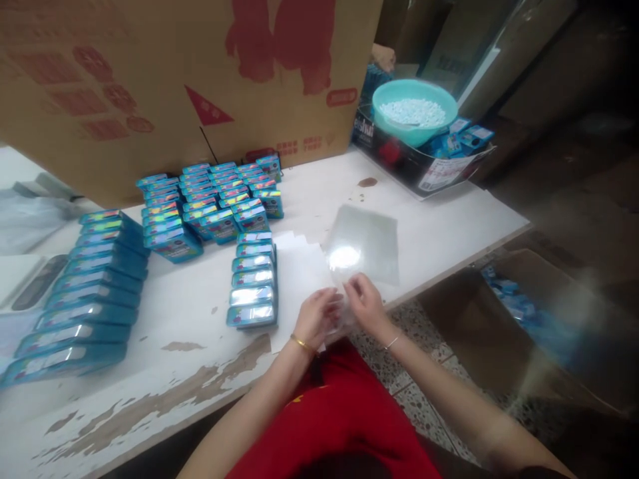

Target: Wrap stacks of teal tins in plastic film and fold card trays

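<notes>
At the near edge of a worn white table, the left hand and right hand pinch a clear plastic sleeve between them.

The work appears to be at the opening of the sleeve, its far end lying flat on the table; the next move likely calls for a blue packet from the row just left; fingertips close on the film, though its mouth is lost in glare; a teal bowl sits far right; a carton below is blurred.
</notes>
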Available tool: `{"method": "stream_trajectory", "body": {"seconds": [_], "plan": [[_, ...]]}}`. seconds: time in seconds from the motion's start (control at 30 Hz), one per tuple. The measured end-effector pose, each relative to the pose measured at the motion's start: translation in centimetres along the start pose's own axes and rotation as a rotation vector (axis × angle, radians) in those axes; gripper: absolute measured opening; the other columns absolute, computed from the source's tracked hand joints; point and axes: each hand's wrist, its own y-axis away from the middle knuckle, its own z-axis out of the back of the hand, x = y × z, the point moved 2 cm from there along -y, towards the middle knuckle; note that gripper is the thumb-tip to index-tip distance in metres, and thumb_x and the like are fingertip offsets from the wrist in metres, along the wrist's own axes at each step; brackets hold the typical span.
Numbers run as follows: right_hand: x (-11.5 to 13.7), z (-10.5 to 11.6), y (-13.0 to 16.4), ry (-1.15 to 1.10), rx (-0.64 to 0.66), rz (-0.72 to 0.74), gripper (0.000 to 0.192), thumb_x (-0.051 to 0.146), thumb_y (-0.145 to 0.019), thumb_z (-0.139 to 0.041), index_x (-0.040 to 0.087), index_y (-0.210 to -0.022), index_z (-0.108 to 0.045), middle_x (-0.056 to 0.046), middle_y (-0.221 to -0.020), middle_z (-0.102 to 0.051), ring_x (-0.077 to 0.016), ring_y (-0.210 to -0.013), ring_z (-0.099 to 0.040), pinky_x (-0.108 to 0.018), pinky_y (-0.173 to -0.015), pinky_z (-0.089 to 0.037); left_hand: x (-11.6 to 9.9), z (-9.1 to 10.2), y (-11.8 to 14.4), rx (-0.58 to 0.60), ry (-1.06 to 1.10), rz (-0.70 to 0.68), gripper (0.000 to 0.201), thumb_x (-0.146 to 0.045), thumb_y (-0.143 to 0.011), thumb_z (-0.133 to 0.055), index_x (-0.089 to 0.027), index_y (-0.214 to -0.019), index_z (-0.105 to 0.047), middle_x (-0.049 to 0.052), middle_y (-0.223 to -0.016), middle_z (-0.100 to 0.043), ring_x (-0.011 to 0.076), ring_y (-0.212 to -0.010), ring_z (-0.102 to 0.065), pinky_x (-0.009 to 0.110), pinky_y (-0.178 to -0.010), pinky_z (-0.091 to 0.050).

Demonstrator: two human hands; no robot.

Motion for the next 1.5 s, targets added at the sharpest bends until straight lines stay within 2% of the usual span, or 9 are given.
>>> {"method": "stream_trajectory", "body": {"seconds": [0.3,0.43,0.53,0.7,0.9,1.07,1.17,1.33,1.5], "plan": [[-0.7,-1.5,0.9,-0.202,0.255,-0.075,0.025,0.042,-0.089,-0.047,0.02,-0.078,-0.051,0.002,-0.073,-0.048,-0.0132,-0.07,-0.047,-0.025,-0.066,-0.039,0.1,2.1,-0.2,-0.11,-0.349,-0.368,0.04,-0.047,-0.068,-0.07,-0.016,-0.058,-0.047,-0.007,-0.048,-0.044,0.0053,-0.047,-0.039,0.018,-0.049,-0.03],[-1.6,1.2,-0.8,-0.265,-0.075,-0.183,0.03,0.043,-0.088,-0.047,0.02,-0.068,-0.047,0.004,-0.063,-0.044,-0.0117,-0.062,-0.043,-0.024,-0.06,-0.038,0.1,2.4,0.3,-0.197,-0.367,-0.454,0.036,-0.045,-0.075,-0.064,-0.017,-0.06,-0.047,-0.006,-0.054,-0.043,0.0064,-0.053,-0.041,0.017,-0.053,-0.035],[-0.6,3.2,-1.8,-0.265,-0.175,-0.217,0.031,0.046,-0.085,-0.051,0.02,-0.067,-0.049,0.004,-0.062,-0.047,-0.012,-0.061,-0.047,-0.025,-0.06,-0.041,-0.7,1.0,0.5,-0.168,-0.381,-0.519,0.028,-0.042,-0.078,-0.062,-0.017,-0.067,-0.053,-0.002,-0.072,-0.053,0.0096,-0.068,-0.052,0.02,-0.063,-0.045],[2.8,2.4,-2.2,-0.245,0.036,-0.178,0.037,0.047,-0.079,-0.062,0.02,-0.104,-0.056,-0.005,-0.094,-0.063,-0.0164,-0.08,-0.06,-0.029,-0.07,-0.05,-2.2,-3.8,1.3,0.028,-0.567,-0.732,0.01,-0.024,-0.08,-0.058,-0.019,-0.087,-0.063,0.006,-0.099,-0.063,0.0169,-0.09,-0.059,0.03,-0.081,-0.049],[4.8,6.2,-3.1,-0.07,-0.222,-0.039,0.029,0.04,-0.091,-0.046,0.017,-0.088,-0.064,-0.006,-0.085,-0.063,-0.0176,-0.078,-0.059,-0.031,-0.069,-0.049,-3.9,-7.1,2.1,0.049,-0.419,-0.783,0.023,-0.029,-0.08,-0.06,-0.016,-0.063,-0.052,0.009,-0.123,-0.057,0.0195,-0.097,-0.059,0.034,-0.082,-0.052],[12.6,11.5,-2.6,0.516,-0.636,0.389,0.026,0.027,-0.091,-0.049,0.021,-0.111,-0.065,-0.005,-0.081,-0.054,-0.0167,-0.075,-0.051,-0.032,-0.067,-0.042,-5.3,-8.3,2.1,0.127,-0.025,-0.686,0.025,-0.038,-0.079,-0.062,-0.015,-0.075,-0.053,0.01,-0.12,-0.056,0.02,-0.097,-0.062,0.03,-0.072,-0.055],[13.0,7.8,-2.9,0.746,-0.397,0.471,0.031,0.019,-0.092,-0.043,0.022,-0.116,-0.063,-0.005,-0.073,-0.051,-0.0184,-0.071,-0.047,-0.032,-0.063,-0.039,-4.0,-6.5,1.3,0.039,0.028,-0.536,0.03,-0.043,-0.077,-0.063,-0.015,-0.078,-0.052,0.005,-0.088,-0.061,0.0149,-0.074,-0.064,0.027,-0.062,-0.054],[4.7,-2.4,-2.8,0.84,0.163,0.272,0.03,0.009,-0.088,-0.041,0.018,-0.103,-0.065,-0.009,-0.078,-0.056,-0.0201,-0.073,-0.048,-0.031,-0.062,-0.036,0.5,0.5,1.7,-0.193,-0.074,-0.213,0.036,-0.049,-0.078,-0.059,-0.015,-0.072,-0.049,0.001,-0.067,-0.056,0.0091,-0.049,-0.053,0.023,-0.046,-0.046],[1.2,-5.1,-1.7,0.674,0.274,0.144,0.023,0.021,-0.093,-0.041,0.021,-0.095,-0.064,-0.005,-0.083,-0.056,-0.0173,-0.074,-0.05,-0.027,-0.062,-0.034,-0.7,3.2,4.4,-0.097,-0.616,-0.7,0.02,-0.036,-0.085,-0.053,-0.018,-0.082,-0.061,0.007,-0.083,-0.064,0.0177,-0.08,-0.061,0.032,-0.078,-0.051]]}}
